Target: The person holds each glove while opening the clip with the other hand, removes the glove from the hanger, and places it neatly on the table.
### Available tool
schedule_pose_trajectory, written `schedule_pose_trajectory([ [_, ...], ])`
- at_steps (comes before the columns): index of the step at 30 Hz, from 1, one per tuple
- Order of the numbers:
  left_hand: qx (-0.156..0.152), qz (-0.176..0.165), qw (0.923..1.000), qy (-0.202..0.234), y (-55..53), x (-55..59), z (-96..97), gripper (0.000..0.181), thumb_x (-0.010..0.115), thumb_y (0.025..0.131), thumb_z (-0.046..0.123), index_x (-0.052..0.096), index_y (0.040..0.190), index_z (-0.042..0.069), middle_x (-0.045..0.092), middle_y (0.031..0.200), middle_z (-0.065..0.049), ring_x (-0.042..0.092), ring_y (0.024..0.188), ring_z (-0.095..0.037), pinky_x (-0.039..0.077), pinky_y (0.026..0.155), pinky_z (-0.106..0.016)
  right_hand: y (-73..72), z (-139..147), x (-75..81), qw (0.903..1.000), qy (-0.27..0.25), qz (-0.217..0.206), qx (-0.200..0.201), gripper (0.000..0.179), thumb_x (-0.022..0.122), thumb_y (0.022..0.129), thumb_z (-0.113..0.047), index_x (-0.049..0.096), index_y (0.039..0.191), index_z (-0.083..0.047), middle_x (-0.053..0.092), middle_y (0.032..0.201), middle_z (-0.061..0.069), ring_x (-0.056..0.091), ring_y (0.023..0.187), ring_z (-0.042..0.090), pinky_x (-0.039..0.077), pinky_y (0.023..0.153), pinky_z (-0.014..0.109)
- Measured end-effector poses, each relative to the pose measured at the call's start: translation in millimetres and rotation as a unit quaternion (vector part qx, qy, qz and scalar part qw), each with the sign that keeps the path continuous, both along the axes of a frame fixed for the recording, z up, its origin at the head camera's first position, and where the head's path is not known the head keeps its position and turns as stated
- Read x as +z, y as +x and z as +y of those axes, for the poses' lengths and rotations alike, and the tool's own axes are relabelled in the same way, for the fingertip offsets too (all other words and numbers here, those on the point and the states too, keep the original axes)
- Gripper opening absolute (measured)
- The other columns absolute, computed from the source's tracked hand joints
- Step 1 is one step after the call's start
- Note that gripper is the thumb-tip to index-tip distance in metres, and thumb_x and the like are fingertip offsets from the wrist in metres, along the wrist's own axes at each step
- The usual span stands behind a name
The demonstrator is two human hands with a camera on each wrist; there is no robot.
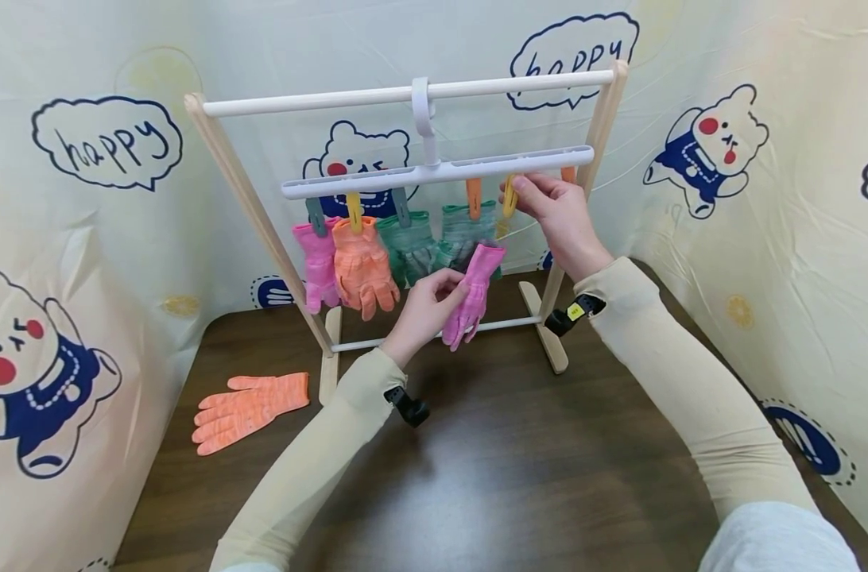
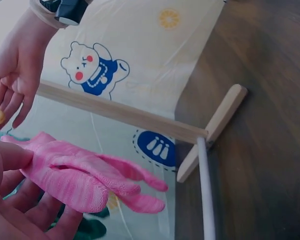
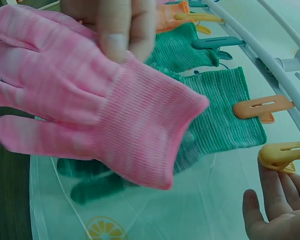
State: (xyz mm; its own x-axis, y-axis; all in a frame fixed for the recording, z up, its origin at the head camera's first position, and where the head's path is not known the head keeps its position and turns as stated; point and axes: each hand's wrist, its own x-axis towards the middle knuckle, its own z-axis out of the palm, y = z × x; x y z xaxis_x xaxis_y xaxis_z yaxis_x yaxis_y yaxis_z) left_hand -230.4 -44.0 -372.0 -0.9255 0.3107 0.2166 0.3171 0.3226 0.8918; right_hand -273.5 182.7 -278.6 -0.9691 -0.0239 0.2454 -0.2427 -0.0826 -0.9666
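My left hand [image 1: 423,311] pinches a pink knit glove [image 1: 479,278] between thumb and fingers, in front of the hanging gloves. Its cuff points up toward the hanger [image 1: 362,183], and its fingers hang down. The right hand [image 1: 564,224] holds a yellow clothespin [image 1: 509,199] under the hanger's right part. In the right wrist view, that yellow peg [image 3: 280,155] stands apart from the pink cuff [image 3: 150,120]. Green gloves [image 1: 463,222] hang behind, one by an orange peg [image 1: 474,199]. Farther left, an orange glove [image 1: 365,266] and another pink glove [image 1: 318,266] hang from pegs.
A wooden rack with a white top rod [image 1: 298,102] carries the hanger by its hook [image 1: 423,107]. An orange glove [image 1: 251,409] lies flat on the dark table [image 1: 491,477], left of the rack. Another orange peg [image 1: 568,173] hangs at the hanger's right end.
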Motion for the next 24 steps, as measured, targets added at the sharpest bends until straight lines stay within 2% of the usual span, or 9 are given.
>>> schedule_pose_trajectory([
  [6,-0.001,-0.007,0.9999,-0.015,3.0,-9.4,-9.2,0.023,0.063,0.106,0.021,0.07,0.12,0.005,0.071,0.106,-0.011,0.066,0.095,-0.024,0.056,0.088,-0.037,0.4,0,0.2,0.9999,-0.015,-0.002,0.007,0.04,0.066,0.104,-0.025,0.066,0.135,0.0,0.073,0.121,0.013,0.065,0.122,0.034,0.044,0.114,0.038],
  [10,-0.006,-0.014,0.9998,-0.016,5.6,-15.0,-16.8,0.023,0.063,0.106,0.022,0.071,0.12,0.006,0.072,0.107,-0.011,0.066,0.095,-0.025,0.057,0.09,-0.04,1.2,0,-0.4,0.9997,-0.023,0.0,0.011,0.036,0.065,0.105,-0.024,0.067,0.133,-0.002,0.071,0.121,0.014,0.065,0.119,0.033,0.045,0.112,0.04],
  [17,-0.025,-0.023,0.9982,-0.05,12.7,-22.5,-28.1,0.021,0.063,0.105,0.02,0.071,0.119,0.006,0.073,0.108,-0.01,0.067,0.096,-0.024,0.057,0.091,-0.04,3.5,2,-3.7,0.9997,-0.021,-0.005,0.012,0.039,0.065,0.104,-0.024,0.064,0.136,-0.001,0.071,0.12,0.01,0.068,0.107,0.022,0.049,0.107,0.037],
  [24,-0.041,-0.025,0.9965,-0.068,19.1,-24.7,-36.4,0.018,0.065,0.104,0.019,0.072,0.115,0.007,0.074,0.105,-0.008,0.067,0.092,-0.023,0.056,0.087,-0.038,4.9,4,-7.3,0.9999,-0.012,-0.002,0.009,0.042,0.066,0.104,-0.025,0.063,0.139,-0.002,0.066,0.131,0.02,0.068,0.108,0.025,0.051,0.102,0.033],
])
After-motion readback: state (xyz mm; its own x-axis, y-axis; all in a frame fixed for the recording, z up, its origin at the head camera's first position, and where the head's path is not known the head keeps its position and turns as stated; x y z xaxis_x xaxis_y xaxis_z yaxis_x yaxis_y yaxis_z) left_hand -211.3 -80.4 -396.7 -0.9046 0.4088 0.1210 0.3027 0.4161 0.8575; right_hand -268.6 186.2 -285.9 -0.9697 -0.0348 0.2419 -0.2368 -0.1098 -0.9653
